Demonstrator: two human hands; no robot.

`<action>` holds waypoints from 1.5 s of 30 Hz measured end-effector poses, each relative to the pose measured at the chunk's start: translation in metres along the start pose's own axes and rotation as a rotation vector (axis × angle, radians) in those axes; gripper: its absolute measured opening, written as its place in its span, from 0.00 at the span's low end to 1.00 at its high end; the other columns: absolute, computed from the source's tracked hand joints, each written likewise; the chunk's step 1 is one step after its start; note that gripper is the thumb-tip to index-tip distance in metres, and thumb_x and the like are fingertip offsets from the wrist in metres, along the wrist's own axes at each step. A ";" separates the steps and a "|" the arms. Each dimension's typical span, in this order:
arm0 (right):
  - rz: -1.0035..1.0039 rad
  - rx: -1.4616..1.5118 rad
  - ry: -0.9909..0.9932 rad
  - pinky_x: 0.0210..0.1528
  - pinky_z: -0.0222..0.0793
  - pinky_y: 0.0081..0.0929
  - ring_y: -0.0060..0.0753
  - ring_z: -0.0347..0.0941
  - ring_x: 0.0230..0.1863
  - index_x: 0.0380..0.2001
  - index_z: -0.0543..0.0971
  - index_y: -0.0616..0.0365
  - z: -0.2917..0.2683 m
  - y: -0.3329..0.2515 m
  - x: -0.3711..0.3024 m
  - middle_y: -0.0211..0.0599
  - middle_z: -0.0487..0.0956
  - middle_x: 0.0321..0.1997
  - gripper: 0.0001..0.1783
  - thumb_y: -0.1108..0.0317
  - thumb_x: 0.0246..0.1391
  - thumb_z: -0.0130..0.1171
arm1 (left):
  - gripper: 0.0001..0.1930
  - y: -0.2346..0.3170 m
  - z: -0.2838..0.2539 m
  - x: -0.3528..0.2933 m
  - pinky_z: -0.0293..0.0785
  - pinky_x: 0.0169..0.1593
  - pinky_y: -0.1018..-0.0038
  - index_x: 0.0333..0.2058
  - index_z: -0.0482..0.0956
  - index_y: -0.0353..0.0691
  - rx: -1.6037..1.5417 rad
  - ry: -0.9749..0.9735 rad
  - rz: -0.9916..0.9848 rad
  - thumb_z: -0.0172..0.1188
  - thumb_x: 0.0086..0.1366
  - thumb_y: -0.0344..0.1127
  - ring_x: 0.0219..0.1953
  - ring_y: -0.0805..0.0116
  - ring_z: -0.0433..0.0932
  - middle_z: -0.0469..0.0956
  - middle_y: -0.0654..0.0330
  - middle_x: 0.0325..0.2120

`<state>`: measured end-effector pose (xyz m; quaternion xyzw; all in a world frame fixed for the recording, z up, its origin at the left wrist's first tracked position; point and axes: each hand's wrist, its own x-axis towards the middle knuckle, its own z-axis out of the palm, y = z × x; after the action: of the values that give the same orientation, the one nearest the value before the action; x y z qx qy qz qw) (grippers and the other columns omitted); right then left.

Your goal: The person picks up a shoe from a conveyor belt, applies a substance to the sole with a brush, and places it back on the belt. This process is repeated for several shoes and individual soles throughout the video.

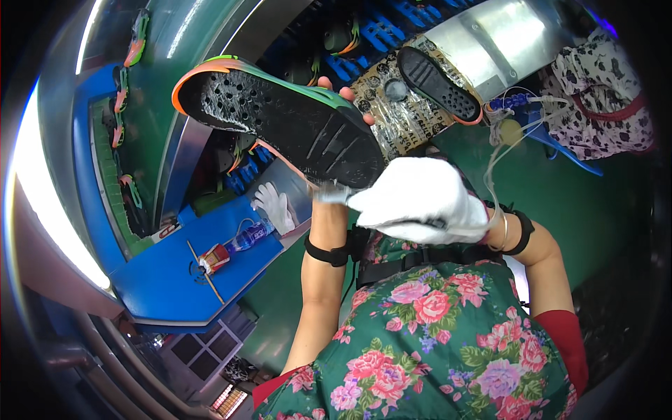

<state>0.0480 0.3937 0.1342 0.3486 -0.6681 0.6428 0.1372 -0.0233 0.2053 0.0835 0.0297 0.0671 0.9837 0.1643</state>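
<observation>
My left hand point(345, 95) is wrapped around a shoe sole point(290, 129), its bare fingertips showing over the far edge and the rest hidden behind it. The sole's black face is toward me, with round holes and whitish streaks at one end and slanted grooves at the other; its rim runs from orange to green. In a white glove, my right hand point(420, 199) is closed on a small brush point(332, 194). The blurred brush head is at the grooved end's near edge; whether it touches, I cannot tell. Most of its handle is hidden in the glove.
A similar black sole point(439, 84) lies on a tape-wrapped box point(392, 105) beside a small round cup point(396, 89). On the left, a blue table point(161, 280) bears a white glove point(274, 206), a bottle point(250, 236) and a red packet point(214, 259). Patterned cloth point(595, 98) hangs at right.
</observation>
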 end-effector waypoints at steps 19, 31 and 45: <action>0.045 -0.083 -0.223 0.41 0.79 0.33 0.38 0.83 0.38 0.44 0.88 0.49 0.000 0.005 -0.007 0.33 0.87 0.47 0.15 0.69 0.51 0.71 | 0.64 0.032 0.006 -0.006 0.76 0.58 0.44 0.72 0.56 0.39 0.175 -0.029 -0.324 0.57 0.51 0.86 0.56 0.38 0.72 0.62 0.42 0.67; -0.084 -0.064 -0.366 0.43 0.80 0.35 0.43 0.82 0.44 0.51 0.86 0.51 -0.005 0.013 -0.020 0.39 0.85 0.53 0.23 0.71 0.49 0.63 | 0.55 0.054 0.009 -0.005 0.77 0.59 0.40 0.74 0.52 0.38 0.631 0.299 -0.504 0.55 0.62 0.74 0.62 0.27 0.71 0.57 0.29 0.69; 0.495 0.466 0.107 0.48 0.80 0.35 0.38 0.85 0.43 0.31 0.88 0.59 -0.015 0.004 0.000 0.49 0.88 0.41 0.07 0.80 0.46 0.71 | 0.47 0.053 0.013 0.002 0.66 0.67 0.36 0.75 0.53 0.40 0.588 0.347 -0.499 0.43 0.71 0.71 0.69 0.32 0.64 0.58 0.33 0.70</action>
<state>0.0422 0.4077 0.1333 0.1637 -0.5594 0.8094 -0.0715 -0.0405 0.1581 0.1042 -0.1078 0.3765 0.8433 0.3682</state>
